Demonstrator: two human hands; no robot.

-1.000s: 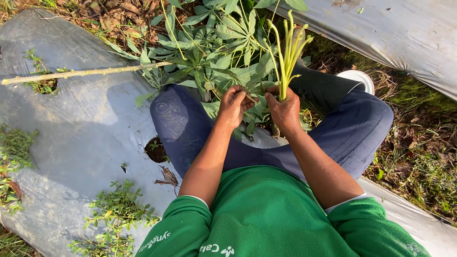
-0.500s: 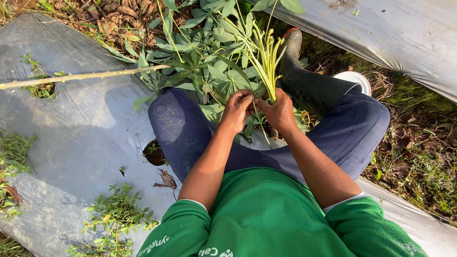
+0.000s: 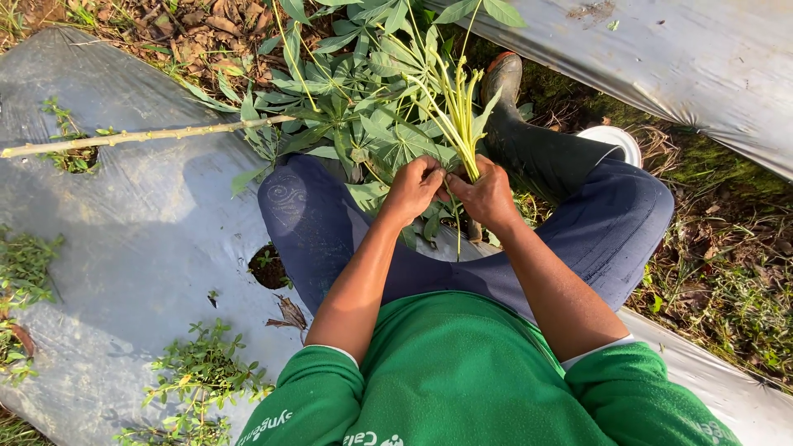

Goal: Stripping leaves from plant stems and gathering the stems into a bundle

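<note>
In the head view I sit on the ground in dark blue trousers and a green top. My right hand (image 3: 487, 196) grips a bunch of pale green leaf stalks (image 3: 456, 107) that stand upright between my knees. My left hand (image 3: 413, 186) presses against the same bunch at its base, fingers curled on the stalks. Leafy green cassava tops (image 3: 363, 99) spread just beyond both hands. A long bare woody stem (image 3: 140, 136) runs from the leaves to the left across the plastic sheet.
Grey plastic mulch sheet (image 3: 140, 248) covers the ground at left, with a planting hole (image 3: 268, 267) and weeds (image 3: 194, 376) poking through. Another sheet (image 3: 677, 58) lies at upper right. A dark rubber boot (image 3: 512, 107) and a white round lid (image 3: 615, 140) sit by my right leg.
The stalk bunch has shifted left and closer to the leaves, and both hands have drawn tighter together at its base. My view has tilted slightly.
</note>
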